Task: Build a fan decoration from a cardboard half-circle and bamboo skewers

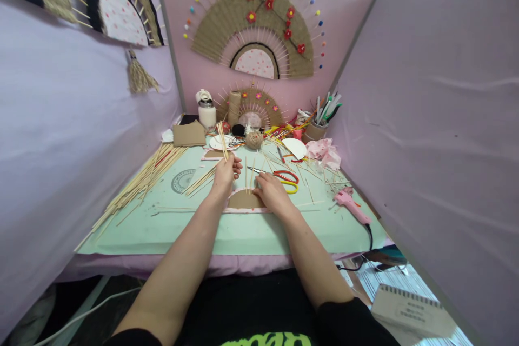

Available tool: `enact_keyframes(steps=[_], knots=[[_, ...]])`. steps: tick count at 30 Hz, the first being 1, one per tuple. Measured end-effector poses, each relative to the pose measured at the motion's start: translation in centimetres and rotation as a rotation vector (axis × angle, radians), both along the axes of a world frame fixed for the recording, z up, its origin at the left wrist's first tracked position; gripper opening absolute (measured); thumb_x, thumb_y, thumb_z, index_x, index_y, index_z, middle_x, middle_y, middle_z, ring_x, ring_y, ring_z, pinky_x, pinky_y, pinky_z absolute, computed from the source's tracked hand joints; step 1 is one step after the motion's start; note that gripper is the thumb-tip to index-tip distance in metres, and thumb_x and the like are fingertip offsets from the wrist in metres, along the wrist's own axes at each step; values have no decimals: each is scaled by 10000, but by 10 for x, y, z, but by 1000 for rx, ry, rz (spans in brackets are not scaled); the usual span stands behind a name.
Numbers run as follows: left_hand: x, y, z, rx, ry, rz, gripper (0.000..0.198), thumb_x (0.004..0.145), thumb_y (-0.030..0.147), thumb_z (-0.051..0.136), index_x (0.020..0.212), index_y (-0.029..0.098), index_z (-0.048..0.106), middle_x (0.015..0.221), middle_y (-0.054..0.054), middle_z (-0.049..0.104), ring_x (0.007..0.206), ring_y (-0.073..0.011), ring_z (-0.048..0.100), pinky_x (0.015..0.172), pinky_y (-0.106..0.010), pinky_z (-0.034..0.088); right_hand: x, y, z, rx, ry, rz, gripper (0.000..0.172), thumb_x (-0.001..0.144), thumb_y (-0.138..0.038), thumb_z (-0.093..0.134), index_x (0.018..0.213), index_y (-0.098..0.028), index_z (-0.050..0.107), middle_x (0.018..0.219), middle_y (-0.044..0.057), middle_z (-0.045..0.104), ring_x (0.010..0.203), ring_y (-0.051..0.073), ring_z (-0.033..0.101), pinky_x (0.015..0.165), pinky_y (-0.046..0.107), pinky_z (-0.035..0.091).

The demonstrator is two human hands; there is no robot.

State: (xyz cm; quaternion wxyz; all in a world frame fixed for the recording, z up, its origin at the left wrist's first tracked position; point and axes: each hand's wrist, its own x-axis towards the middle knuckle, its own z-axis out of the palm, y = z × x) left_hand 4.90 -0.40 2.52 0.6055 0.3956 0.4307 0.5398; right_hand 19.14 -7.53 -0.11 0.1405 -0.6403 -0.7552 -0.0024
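Observation:
My left hand is closed around a few thin bamboo sticks that point up and away from me. Below the hands lies a half-round cardboard piece with a pink-and-white cloth edge. Several thin sticks stand out from its curved side. My right hand rests at the right part of that piece, fingers bent over its edge and partly hidden; whether they pinch a stick is unclear. Just beyond the right hand are scissors with red and yellow handles, touching or nearly touching it.
Long bamboo sticks lie at the left beside a protractor. A pink glue gun with a cord sits at the right. Behind are a twine ball, a white bottle, a tool pot and pink cloth. Decorated fans hang on the walls.

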Motion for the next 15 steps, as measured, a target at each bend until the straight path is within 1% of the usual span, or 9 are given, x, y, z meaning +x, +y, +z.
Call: enact_keyframes(steps=[5, 11, 13, 15], knots=[[0, 0, 0, -7, 7, 9, 240, 865, 340, 500, 762, 135, 570, 588, 12, 552, 439, -58, 444, 416, -173, 285, -1, 1, -3, -11, -21, -14, 140, 880, -267, 650, 970, -160, 648, 1130, 133, 634, 1109, 260, 541, 925, 363, 391], [0, 0, 2, -15, 21, 6, 241, 894, 308, 447, 773, 136, 566, 597, 9, 551, 438, -57, 444, 414, -170, 286, 0, 2, -3, 3, -18, -4, 137, 876, -262, 655, 978, -172, 647, 1124, 122, 636, 1098, 251, 545, 913, 357, 391], [0, 0, 1, -8, 52, 2, 240, 897, 309, 438, 774, 143, 560, 599, 11, 551, 441, -59, 446, 415, -170, 279, 0, 1, -3, 7, -17, -4, 130, 881, -256, 644, 981, -171, 648, 1122, 125, 637, 1101, 255, 547, 917, 364, 393], [1, 0, -2, 11, 132, -30, 232, 894, 303, 435, 773, 149, 558, 602, 10, 560, 444, -64, 449, 417, -174, 274, 0, 0, -3, 5, -13, -7, 132, 885, -255, 637, 984, -170, 652, 1120, 128, 641, 1107, 259, 548, 924, 371, 395]])
